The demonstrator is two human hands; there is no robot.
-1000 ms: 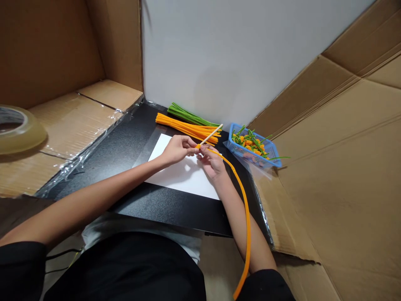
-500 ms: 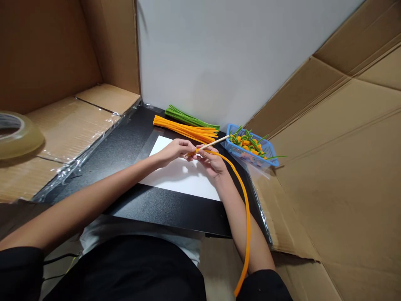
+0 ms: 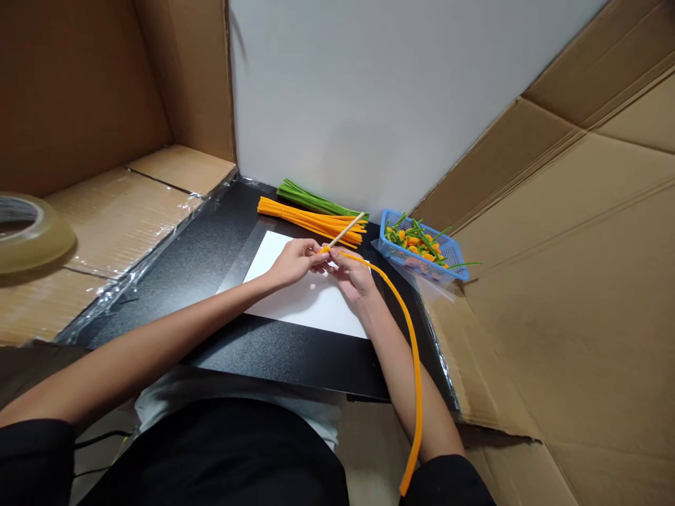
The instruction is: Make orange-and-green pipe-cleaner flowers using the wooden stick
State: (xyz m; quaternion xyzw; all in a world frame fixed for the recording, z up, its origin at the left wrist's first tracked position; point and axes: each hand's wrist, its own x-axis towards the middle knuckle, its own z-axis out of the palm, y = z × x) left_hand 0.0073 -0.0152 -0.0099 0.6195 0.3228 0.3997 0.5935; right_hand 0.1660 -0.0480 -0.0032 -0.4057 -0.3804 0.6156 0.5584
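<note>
Your left hand point(image 3: 298, 262) pinches the stick point(image 3: 348, 228) near its lower end, where the orange strip point(image 3: 410, 320) appears wound, probably to steady the turns. Your right hand point(image 3: 356, 277) grips the strip just beside it, seemingly for tension, leaving the long tail curving down past your forearm. Beyond the paper point(image 3: 327, 315), orange stems point(image 3: 306, 218), green stems point(image 3: 313, 199) and the basket point(image 3: 458, 273) sit apparently within reach.

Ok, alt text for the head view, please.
A left hand and right hand hold a pale stick and an orange strip that curves downward. White paper lies below on a black table; beyond are an orange bundle, a green bundle and a blue basket.
</note>
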